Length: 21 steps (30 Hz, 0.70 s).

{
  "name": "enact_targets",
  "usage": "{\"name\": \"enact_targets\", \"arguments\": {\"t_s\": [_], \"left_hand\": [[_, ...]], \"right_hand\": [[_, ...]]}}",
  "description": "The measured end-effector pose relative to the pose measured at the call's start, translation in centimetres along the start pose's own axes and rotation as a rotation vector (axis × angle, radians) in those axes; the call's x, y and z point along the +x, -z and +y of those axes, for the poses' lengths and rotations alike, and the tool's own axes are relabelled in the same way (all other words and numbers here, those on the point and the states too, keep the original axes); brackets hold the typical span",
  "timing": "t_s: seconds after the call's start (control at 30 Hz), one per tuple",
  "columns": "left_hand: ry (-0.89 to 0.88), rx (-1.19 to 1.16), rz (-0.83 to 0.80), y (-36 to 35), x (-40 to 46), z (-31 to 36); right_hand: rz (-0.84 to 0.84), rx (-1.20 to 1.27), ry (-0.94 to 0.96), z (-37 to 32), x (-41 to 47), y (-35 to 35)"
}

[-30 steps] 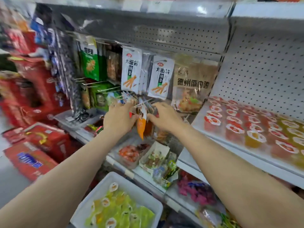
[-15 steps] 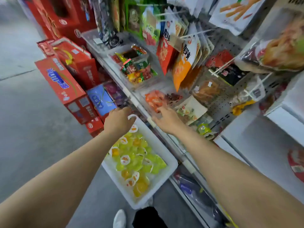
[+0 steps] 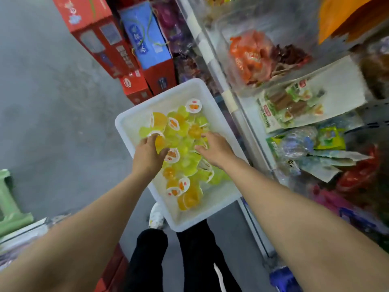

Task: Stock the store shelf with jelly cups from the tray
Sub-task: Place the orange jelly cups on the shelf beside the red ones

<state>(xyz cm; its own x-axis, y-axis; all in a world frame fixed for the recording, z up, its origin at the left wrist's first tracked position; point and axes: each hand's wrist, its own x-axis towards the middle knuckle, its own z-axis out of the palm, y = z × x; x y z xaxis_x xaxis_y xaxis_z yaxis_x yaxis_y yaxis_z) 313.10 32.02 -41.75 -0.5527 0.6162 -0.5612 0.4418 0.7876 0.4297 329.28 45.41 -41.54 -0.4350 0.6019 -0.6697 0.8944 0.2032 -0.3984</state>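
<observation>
Tray (image 3: 126, 123), white plastic, sits directly beneath both hands, beside the store shelf (image 3: 237, 114) that runs along the right hand's outer side. Jelly cups (image 3: 185, 163), yellow, green and orange, lie heaped in its middle, some lids up, some tipped over.

Left hand (image 3: 148, 157) is down in the pile at the tray's left part. Its fingers curl over an orange jelly cup (image 3: 159, 142), thumb on the near side, so it grips that cup. White lid rim shows just past the fingertips.

Right hand (image 3: 214, 149) lies just beside the left, over the green cups toward the shelf side. Fingers are spread and only slightly bent, tips touching the cups; whether one is actually gripped under the palm cannot be told from this angle.

Beyond the hands, past the tray's far edge: red boxes (image 3: 96, 32) and a blue box (image 3: 147, 36) stacked on the grey floor (image 3: 42, 91). To the right of the right hand: bagged snacks (image 3: 252, 57) on the shelf, blurred. Behind the hands, toward the body: black trousers (image 3: 147, 260) and a white shoe (image 3: 156, 216) partly under the tray's near corner. Green stool (image 3: 10, 207) well off to the left of the left forearm.
</observation>
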Motion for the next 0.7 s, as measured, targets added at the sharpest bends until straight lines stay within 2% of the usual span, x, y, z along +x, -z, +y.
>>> {"name": "enact_targets", "arguments": {"t_s": [0.13,0.27,0.4,0.57,0.7], "left_hand": [[0.106,-0.091,0.031,-1.6,2.0,-1.1],[0.166,-0.135,-0.011,-3.3,3.5,-2.1],[0.184,-0.181,-0.038,-4.5,4.4,-2.3],[0.248,-0.263,0.01,-5.2,4.8,-2.5],[0.251,-0.322,0.025,-4.7,3.8,-2.0]], "right_hand": [[0.046,0.013,0.048,-0.4,4.4,-1.4],[0.029,-0.002,0.059,0.0,7.1,-2.8],[0.101,0.042,0.077,0.7,8.0,-3.9],[0.172,0.065,0.104,0.8,8.4,-4.3],[0.153,0.228,0.057,0.5,7.3,-4.2]]}}
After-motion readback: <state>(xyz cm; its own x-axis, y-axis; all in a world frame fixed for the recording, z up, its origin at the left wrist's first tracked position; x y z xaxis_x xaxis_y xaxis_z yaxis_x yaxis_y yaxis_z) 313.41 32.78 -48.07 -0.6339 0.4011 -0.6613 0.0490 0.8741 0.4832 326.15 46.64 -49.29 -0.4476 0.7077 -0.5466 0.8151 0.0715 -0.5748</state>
